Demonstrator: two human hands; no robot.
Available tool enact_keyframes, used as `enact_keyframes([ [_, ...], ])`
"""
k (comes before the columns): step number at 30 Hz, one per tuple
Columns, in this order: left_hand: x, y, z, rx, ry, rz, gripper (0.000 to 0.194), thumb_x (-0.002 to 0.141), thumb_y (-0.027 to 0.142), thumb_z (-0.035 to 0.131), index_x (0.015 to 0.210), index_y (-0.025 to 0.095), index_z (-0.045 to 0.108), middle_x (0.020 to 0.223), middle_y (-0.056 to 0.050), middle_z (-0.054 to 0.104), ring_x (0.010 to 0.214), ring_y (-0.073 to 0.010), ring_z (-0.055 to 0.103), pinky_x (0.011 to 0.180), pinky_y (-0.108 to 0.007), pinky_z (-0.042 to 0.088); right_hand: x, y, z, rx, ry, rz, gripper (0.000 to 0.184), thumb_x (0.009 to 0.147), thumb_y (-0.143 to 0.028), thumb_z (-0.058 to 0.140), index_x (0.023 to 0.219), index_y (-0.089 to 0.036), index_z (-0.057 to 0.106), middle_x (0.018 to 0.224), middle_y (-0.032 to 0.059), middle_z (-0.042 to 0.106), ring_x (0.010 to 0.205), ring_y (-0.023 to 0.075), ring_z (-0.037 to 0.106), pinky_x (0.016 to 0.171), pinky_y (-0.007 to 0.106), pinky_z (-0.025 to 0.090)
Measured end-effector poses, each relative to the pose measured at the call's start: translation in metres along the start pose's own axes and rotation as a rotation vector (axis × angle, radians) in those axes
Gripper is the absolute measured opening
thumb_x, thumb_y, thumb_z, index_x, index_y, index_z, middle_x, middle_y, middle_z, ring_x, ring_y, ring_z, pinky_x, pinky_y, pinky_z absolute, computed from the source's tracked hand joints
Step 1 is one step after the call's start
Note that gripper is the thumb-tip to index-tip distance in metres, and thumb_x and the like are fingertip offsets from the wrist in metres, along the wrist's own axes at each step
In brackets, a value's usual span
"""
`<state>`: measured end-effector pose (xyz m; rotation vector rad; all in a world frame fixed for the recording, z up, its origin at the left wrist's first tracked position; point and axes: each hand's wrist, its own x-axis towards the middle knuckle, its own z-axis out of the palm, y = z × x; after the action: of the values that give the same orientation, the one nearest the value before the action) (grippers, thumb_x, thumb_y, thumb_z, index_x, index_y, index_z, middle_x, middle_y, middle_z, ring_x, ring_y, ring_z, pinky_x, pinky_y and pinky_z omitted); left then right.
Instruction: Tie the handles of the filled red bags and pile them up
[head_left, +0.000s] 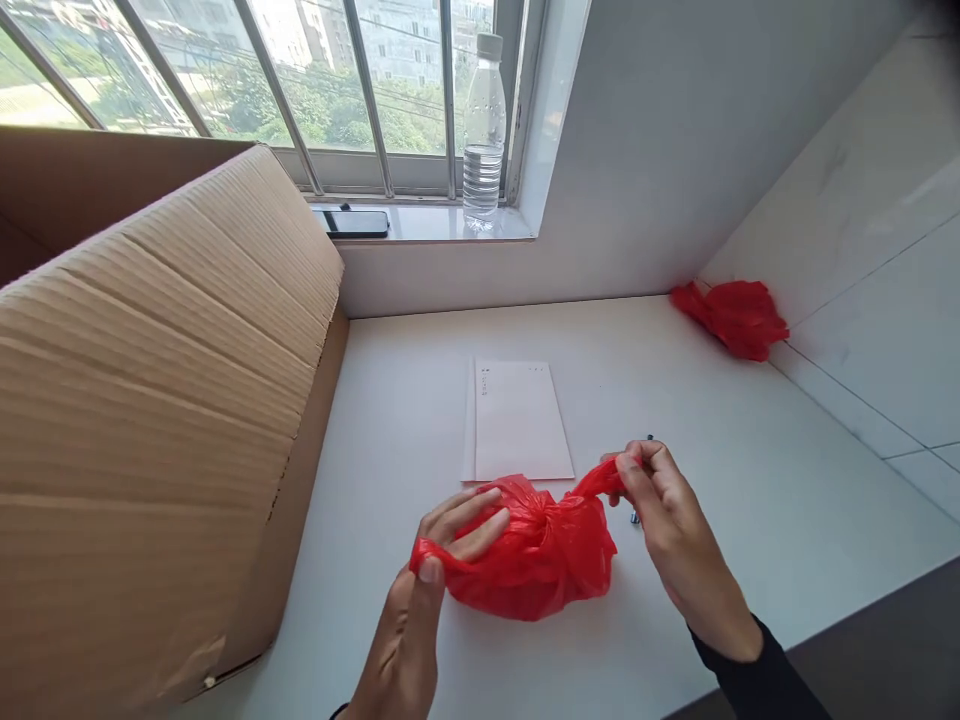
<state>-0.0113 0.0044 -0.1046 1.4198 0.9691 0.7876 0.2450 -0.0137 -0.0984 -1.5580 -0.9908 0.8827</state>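
A red plastic bag (525, 560), full and gathered into a knot at its middle, rests on the white table in front of me. My left hand (431, 580) grips one handle end of the bag at its left, thumb pressed on the plastic and fingers lying over the top. On the other side my right hand (656, 490) pinches the second twisted end and pulls it up to the right. What the bag contains is hidden. Behind it lies a white notebook (521, 420). A pen (635, 518) is partly covered by my right hand.
A large open cardboard box (172, 400) fills the left side. Another red plastic bag (739, 315) lies crumpled in the far right corner by the tiled wall. On the windowsill are a water bottle (484, 140) and a phone (356, 223). The table's front edge runs at lower right.
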Motion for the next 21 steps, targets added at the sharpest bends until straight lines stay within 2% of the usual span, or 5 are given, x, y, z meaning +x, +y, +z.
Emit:
enact_keyframes([
  [5, 0.009, 0.003, 0.020, 0.232, -0.077, 0.361, 0.053, 0.108, 0.049, 0.025, 0.103, 0.030, 0.074, 0.148, 0.000, 0.060, 0.150, -0.0278, 0.030, 0.126, -0.051, 0.019, -0.032, 0.007, 0.040, 0.133, 0.005, -0.179, 0.017, 0.110, -0.044, 0.039, 0.106, -0.028, 0.044, 0.123, 0.0048, 0.059, 0.107, 0.0198, 0.059, 0.088, 0.036, 0.051],
  [8, 0.007, 0.000, 0.024, 0.209, -0.082, 0.358, 0.055, 0.109, 0.044, 0.024, 0.073, 0.024, 0.060, 0.132, 0.001, 0.070, 0.143, -0.0274, 0.041, 0.122, -0.050, 0.026, -0.041, 0.034, 0.053, 0.031, -0.045, -0.343, 0.013, 0.111, -0.035, 0.039, 0.100, -0.028, 0.038, 0.119, 0.0040, 0.059, 0.113, 0.0206, 0.056, 0.093, 0.041, 0.049],
  [12, -0.001, -0.003, 0.022, 0.098, -0.042, 0.307, 0.060, 0.109, 0.043, 0.019, 0.061, 0.022, 0.047, 0.106, 0.004, 0.078, 0.134, -0.0271, 0.048, 0.112, -0.046, 0.033, -0.036, 0.060, 0.053, -0.174, 0.017, -0.311, 0.012, 0.108, -0.033, 0.045, 0.098, -0.027, 0.042, 0.102, 0.0019, 0.057, 0.096, 0.0194, 0.057, 0.084, 0.037, 0.049],
  [16, -0.007, -0.003, 0.025, -0.002, 0.053, 0.227, 0.061, 0.109, 0.040, 0.016, 0.056, 0.022, 0.041, 0.065, -0.001, 0.070, 0.119, -0.0271, 0.053, 0.106, -0.046, 0.034, -0.029, 0.057, 0.045, -0.193, 0.062, -0.240, 0.010, 0.108, -0.034, 0.047, 0.100, -0.027, 0.045, 0.094, -0.0004, 0.056, 0.081, 0.0160, 0.056, 0.072, 0.030, 0.050],
  [21, -0.008, -0.008, 0.031, 0.098, 0.180, 0.309, 0.056, 0.109, 0.033, 0.020, 0.057, 0.021, 0.038, 0.055, -0.001, 0.056, 0.100, -0.0242, 0.058, 0.105, -0.046, 0.033, -0.025, 0.046, 0.029, -0.228, 0.160, -0.197, 0.013, 0.104, -0.036, 0.056, 0.099, -0.028, 0.049, 0.086, -0.0029, 0.052, 0.073, 0.0137, 0.050, 0.060, 0.024, 0.045],
])
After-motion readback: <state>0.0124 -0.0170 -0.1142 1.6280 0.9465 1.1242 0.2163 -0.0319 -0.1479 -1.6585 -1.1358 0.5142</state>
